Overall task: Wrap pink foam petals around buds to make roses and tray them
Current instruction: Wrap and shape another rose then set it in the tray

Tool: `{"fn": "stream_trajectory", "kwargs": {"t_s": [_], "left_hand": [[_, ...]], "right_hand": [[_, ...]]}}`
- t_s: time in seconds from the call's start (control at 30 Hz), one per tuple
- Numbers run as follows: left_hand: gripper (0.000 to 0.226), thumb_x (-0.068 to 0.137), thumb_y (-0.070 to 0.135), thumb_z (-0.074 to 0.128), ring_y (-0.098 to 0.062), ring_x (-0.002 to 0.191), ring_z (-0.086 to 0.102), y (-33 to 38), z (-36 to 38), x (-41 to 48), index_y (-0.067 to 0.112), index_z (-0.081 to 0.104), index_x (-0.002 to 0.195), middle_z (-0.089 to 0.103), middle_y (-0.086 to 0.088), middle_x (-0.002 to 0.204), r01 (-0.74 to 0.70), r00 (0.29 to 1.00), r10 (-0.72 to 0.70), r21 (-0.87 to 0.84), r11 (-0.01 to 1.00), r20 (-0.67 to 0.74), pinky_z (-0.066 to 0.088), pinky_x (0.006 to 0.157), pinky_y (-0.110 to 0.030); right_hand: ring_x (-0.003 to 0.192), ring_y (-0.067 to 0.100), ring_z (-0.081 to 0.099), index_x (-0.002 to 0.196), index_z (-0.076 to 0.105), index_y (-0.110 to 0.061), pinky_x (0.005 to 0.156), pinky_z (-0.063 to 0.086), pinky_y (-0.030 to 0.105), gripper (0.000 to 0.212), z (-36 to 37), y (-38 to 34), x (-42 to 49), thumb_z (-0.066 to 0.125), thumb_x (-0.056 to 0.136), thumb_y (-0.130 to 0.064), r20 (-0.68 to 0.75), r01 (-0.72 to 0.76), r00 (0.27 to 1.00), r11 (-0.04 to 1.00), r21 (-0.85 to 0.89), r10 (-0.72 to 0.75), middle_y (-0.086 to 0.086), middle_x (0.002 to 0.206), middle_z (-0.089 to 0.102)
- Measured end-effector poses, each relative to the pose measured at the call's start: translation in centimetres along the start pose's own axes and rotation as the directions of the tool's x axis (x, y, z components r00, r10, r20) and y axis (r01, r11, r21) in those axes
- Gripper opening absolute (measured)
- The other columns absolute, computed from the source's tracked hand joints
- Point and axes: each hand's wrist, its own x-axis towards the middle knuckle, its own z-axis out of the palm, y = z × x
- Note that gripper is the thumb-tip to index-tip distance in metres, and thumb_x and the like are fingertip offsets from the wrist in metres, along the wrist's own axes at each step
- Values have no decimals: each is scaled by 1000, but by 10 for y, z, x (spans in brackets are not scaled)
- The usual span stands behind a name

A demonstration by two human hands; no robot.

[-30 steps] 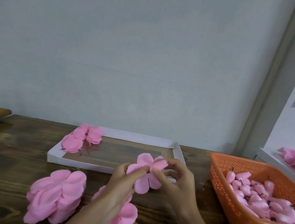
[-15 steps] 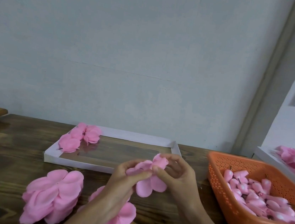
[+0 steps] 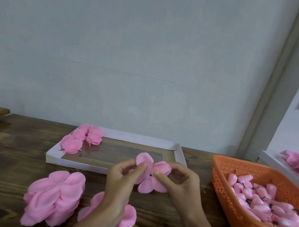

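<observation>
1. The half-made rose [image 3: 153,179] was held in the air between both hands, above the table [image 3: 8,152] and just in front of the near rim of the white tray [image 3: 181,155].
2. The left hand [image 3: 123,178] had its grip pinched on one raised petal lobe [image 3: 144,159] between thumb and forefinger. The right hand [image 3: 181,183] had its grip pinched on the bud [image 3: 162,168], with its thumb on the middle of the petal piece.
3. The step looked like folding that lobe up against the bud. To do it well, the right pinch would need to be firm at the base so the bud could not turn. The lobe should be laid snug and overlap its neighbour. The foam looked thin, so a hard pull would likely crease or tear it.
4. The white tray held two finished roses [image 3: 95,137], side by side in its far left corner.
5. The orange basket [image 3: 227,207], to the right, held a heap of pink buds [image 3: 258,200] with dark stems.
6. A second white tray [image 3: 270,162] at the right edge held more pink flowers [image 3: 297,161], partly cut off by the frame.
7. Petal stacks [image 3: 55,196] lay loose on the table, in no container, near the left forearm.
</observation>
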Motion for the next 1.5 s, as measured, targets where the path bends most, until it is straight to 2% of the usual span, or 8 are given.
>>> {"fn": "stream_trajectory", "kwargs": {"t_s": [0.2, 0.37, 0.5, 0.67, 0.77, 1.03, 1.37, 1.5], "left_hand": [[5, 88, 17, 81, -17, 79, 74, 4, -1, -1, 20, 84, 85, 79, -5, 82, -105, 994, 105, 23, 994, -19, 56, 63, -20], [19, 79, 44, 79, -16, 87, 75, 9, -2, -2, 32, 84, 93, 80, 2, 88, -218, 970, 205, 97, 971, 130, 62, 73, -32], [21, 84, 40, 77, -21, 94, 76, 11, -3, -4, 30, 85, 101, 81, 2, 93, -267, 945, 241, 99, 959, 220, 62, 75, -32], [20, 93, 39, 76, -22, 94, 75, 16, -5, -3, 23, 84, 102, 81, -1, 94, -299, 914, 258, 89, 950, 313, 62, 77, -34], [28, 91, 45, 69, -20, 92, 73, 18, -3, -6, 23, 83, 100, 79, -3, 95, -282, 901, 240, 67, 957, 361, 56, 76, -27], [36, 82, 32, 83, -29, 109, 73, 16, -10, 2, 21, 81, 116, 80, -2, 111, -266, 872, 186, 119, 957, 453, 62, 91, -49], [38, 78, 27, 91, -21, 105, 76, 14, -5, 0, 26, 80, 115, 80, 1, 110, -207, 922, 162, 95, 974, 353, 65, 87, -40], [47, 81, -1, 85, -22, 103, 77, 10, -5, 2, 25, 75, 120, 81, -2, 109, -84, 963, 73, 30, 996, 259, 62, 83, -30]], "right_hand": [[110, 28, 75, 97, 83, -22, 87, 64, 47, 23, 3, -1, -3, 87, 81, -5, 108, 66, 992, 997, -30, -62, 2, 119, 78], [98, 31, 78, 97, 83, -18, 87, 63, 55, 24, 3, -1, -3, 87, 79, -2, 64, 22, 998, 1000, -14, -21, 7, 104, 81], [91, 30, 79, 99, 81, -13, 83, 64, 54, 28, -1, -5, -2, 91, 73, -18, 43, 43, 998, 998, -44, -42, 7, 96, 82], [96, 24, 79, 120, 68, -25, 80, 66, 40, 63, -7, -9, 0, 98, 65, -35, 24, 19, 1000, 998, -67, -18, 3, 104, 81], [93, 24, 80, 107, 77, -31, 76, 67, 40, 43, -10, -10, 1, 95, 69, -42, 49, 69, 997, 994, -80, -65, 1, 102, 81], [86, 28, 79, 93, 80, -28, 67, 64, 32, 26, -9, -10, 2, 94, 71, -30, 39, 21, 999, 999, -48, -19, 5, 95, 80], [97, 29, 78, 102, 82, -15, 81, 62, 29, 22, -12, -10, 4, 84, 83, -6, 128, 17, 991, 997, 69, -26, 11, 104, 81], [93, 25, 79, 99, 82, -12, 78, 61, 26, 22, -18, -11, 9, 84, 77, -10, 40, -5, 999, 998, 64, 2, 10, 100, 82]]}}
